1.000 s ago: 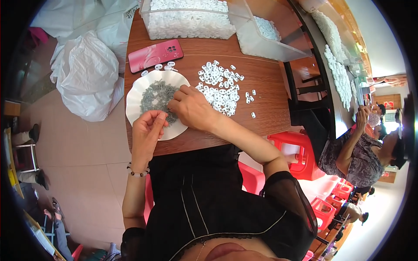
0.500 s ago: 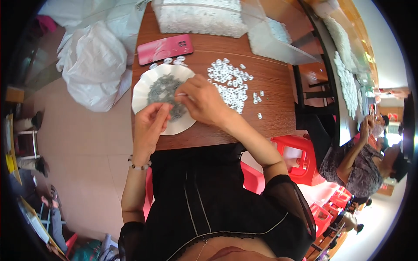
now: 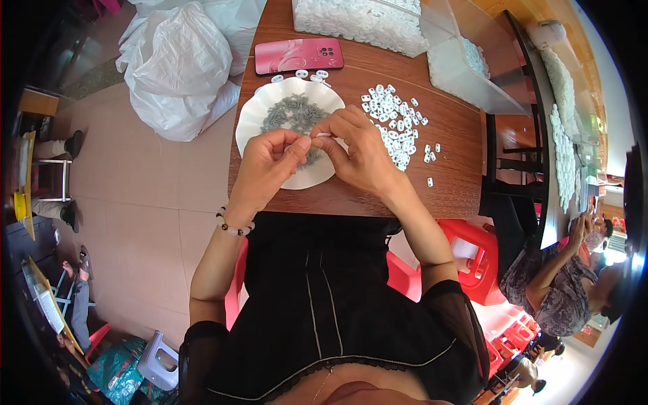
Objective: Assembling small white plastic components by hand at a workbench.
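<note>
Both hands [image 3: 317, 152] pinch perhaps a small white piece [image 3: 324, 136] over plate [image 3: 260, 118].

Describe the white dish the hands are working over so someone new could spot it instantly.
Start at the brown wooden table, then go to its near left corner, below the pink phone. The dish sits there under the left hand and right hand. It alone has a scalloped rim and holds a grey heap, unlike the loose white pieces beside it.

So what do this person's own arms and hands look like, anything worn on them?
Both forearms are bare. The left hand has a beaded bracelet of dark and pale beads at the wrist. The right hand wears nothing visible. Sheer black short sleeves cover the upper arms.
</note>
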A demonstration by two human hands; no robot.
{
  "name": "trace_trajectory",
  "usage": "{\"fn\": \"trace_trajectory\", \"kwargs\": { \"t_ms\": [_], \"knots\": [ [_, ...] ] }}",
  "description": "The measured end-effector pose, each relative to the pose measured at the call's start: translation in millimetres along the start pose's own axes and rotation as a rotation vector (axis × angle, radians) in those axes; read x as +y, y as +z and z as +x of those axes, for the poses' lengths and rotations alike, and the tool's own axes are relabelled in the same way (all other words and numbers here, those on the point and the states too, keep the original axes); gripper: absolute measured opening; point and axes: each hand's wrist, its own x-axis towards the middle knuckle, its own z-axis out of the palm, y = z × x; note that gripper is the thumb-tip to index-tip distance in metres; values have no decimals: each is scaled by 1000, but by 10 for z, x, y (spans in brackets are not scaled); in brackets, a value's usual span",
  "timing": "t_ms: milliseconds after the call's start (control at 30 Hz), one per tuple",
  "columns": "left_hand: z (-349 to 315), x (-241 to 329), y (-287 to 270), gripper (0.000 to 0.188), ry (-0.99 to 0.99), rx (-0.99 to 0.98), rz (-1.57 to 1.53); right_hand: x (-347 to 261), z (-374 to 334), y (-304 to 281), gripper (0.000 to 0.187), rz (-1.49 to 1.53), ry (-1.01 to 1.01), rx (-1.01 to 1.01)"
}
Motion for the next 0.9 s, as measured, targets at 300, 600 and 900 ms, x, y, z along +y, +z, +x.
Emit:
{"fn": "trace_trajectory", "kwargs": {
  "t_ms": [300, 600, 900],
  "knots": [
    [21, -10, -10, 24, -42, -11, -119, -9, -5, -35, 8, 14, 27, -8],
    [-6, -1, 40, 27, -9, 64, -55, -57, -58, -54, 19, -27, 71, 95],
    [-197, -58, 362, 23, -27, 30, -3, -266, -442, -96, 14, -11, 144, 169]
  ]
}}
